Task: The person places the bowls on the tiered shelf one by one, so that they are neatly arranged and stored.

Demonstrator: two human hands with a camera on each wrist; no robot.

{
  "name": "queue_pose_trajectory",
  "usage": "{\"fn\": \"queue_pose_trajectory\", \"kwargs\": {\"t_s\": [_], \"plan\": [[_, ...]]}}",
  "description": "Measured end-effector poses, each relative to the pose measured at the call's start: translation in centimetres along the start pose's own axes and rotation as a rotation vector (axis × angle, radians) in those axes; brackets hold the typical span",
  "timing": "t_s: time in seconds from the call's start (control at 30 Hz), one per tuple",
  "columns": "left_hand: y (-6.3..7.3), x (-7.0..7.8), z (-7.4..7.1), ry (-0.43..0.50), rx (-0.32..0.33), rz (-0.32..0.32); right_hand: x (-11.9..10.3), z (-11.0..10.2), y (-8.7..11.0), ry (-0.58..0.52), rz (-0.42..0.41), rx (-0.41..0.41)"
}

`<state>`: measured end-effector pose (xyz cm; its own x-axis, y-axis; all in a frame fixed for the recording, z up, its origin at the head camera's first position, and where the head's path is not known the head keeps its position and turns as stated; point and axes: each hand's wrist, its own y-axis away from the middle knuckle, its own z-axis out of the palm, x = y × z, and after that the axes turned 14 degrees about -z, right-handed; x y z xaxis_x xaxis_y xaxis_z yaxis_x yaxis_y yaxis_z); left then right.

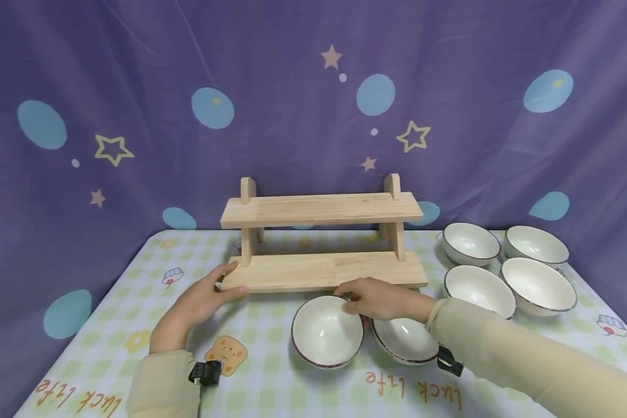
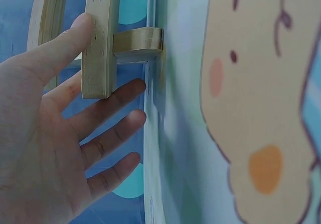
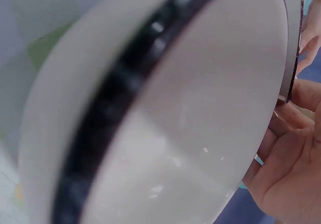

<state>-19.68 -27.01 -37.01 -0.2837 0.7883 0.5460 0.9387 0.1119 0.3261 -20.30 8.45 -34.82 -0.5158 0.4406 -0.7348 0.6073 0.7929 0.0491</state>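
Observation:
A two-tier wooden shelf (image 1: 324,271) stands on the table. My left hand (image 1: 198,299) holds the left end of its lower board, thumb at the front edge; the left wrist view shows the other fingers spread about the board end (image 2: 100,58). In front of the shelf, my right hand (image 1: 381,297) pinches the right rim of a white, dark-rimmed bowl (image 1: 324,335). A second such bowl (image 1: 404,341) sits beside it, partly under my right forearm, and fills most of the right wrist view (image 3: 210,93). Whether the held bowl touches the table, I cannot tell.
Several more white bowls stand at the right, among them a back one (image 1: 470,244) and a front one (image 1: 539,285). A checked cloth with printed figures (image 1: 271,383) covers the table. A purple patterned curtain (image 1: 292,151) hangs behind.

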Motion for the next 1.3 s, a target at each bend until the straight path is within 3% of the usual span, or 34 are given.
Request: {"fn": "queue_pose_trajectory", "kwargs": {"t_s": [0.2,0.53,0.93,1.3], "plan": [[-0.3,0.4,0.1,0.059,-0.019,0.039,0.3,-0.2,0.5,0.003,-0.005,0.014],[-0.2,0.0,0.3,0.037,-0.006,0.014,0.0,-0.2,0.6,-0.043,-0.005,0.034],[-0.2,0.0,0.2,0.005,0.025,-0.001,-0.9,-0.7,0.3,-0.025,-0.043,0.191],[-0.4,-0.2,-0.1,-0.046,0.063,0.002,-2.2,-0.8,-0.4,-0.062,-0.001,0.304]]}}
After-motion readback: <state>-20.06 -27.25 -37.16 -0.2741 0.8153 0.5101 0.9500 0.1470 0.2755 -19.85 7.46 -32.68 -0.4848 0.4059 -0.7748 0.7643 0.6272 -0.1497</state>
